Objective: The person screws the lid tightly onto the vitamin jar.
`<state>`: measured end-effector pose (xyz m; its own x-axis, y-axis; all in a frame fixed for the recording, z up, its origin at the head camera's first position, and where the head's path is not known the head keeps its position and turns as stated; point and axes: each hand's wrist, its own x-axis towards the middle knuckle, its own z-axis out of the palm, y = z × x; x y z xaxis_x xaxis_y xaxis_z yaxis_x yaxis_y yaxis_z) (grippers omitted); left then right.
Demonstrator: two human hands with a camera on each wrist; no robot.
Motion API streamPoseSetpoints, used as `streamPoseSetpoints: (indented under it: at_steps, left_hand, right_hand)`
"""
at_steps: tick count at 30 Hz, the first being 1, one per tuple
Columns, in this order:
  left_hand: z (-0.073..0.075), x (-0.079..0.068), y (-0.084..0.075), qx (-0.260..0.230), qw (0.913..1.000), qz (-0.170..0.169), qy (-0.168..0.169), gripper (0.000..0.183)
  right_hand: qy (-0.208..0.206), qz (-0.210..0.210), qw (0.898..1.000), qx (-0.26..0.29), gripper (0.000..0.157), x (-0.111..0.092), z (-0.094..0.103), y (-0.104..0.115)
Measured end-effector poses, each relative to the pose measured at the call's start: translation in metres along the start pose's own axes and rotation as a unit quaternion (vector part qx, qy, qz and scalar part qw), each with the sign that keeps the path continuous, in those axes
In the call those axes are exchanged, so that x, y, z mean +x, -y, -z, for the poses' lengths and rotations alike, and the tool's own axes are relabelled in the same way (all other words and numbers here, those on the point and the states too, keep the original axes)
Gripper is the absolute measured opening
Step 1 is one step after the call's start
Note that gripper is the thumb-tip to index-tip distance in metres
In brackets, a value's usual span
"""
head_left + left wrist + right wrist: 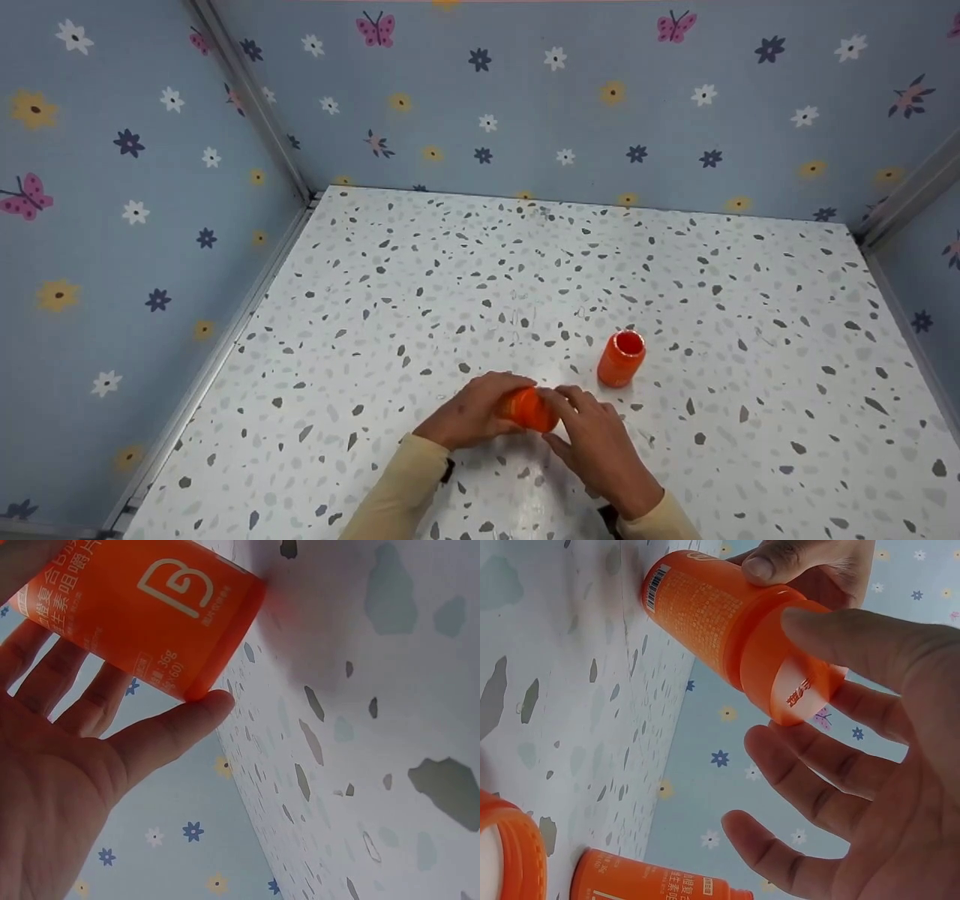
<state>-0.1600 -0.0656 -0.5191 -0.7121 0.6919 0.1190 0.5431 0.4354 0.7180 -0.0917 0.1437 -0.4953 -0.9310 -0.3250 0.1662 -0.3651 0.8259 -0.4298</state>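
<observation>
An orange bottle [142, 607] with white print lies tilted between both hands, close over the table. My left hand [478, 409] grips its body; in the left wrist view the thumb is at the base edge, with other fingers behind. The right hand [596, 442] pinches the orange cap [787, 664] on the bottle's other end, thumb on the near side and fingertips below. To the right of the hands stands a second orange bottle [619, 364], uncapped, its mouth showing. A loose orange cap [517, 855] with a white inside appears at the lower left of the right wrist view.
The table [465, 255] has a white speckled top. Blue panels with flowers and butterflies rise at the back [525, 97], left [112, 262] and right, joined by metal corner strips [255, 105].
</observation>
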Motion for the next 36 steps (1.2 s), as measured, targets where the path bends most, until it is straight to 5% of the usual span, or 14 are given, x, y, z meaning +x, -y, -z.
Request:
streamPoseSetpoints:
  at_steps: [7, 36]
  left_hand:
    - [-0.0003, -0.0007, 0.0007, 0.014, 0.9997, -0.021, -0.004, 0.056]
    - [-0.0002, 0.0007, -0.0002, -0.013, 0.9998, -0.015, 0.001, 0.050]
  right_hand:
    - [-0.006, 0.003, 1.000, 0.001, 0.063, -0.0001, -0.0014, -0.0023]
    - [-0.015, 0.023, 0.999, -0.023, 0.060, -0.0009, -0.0001, -0.0028]
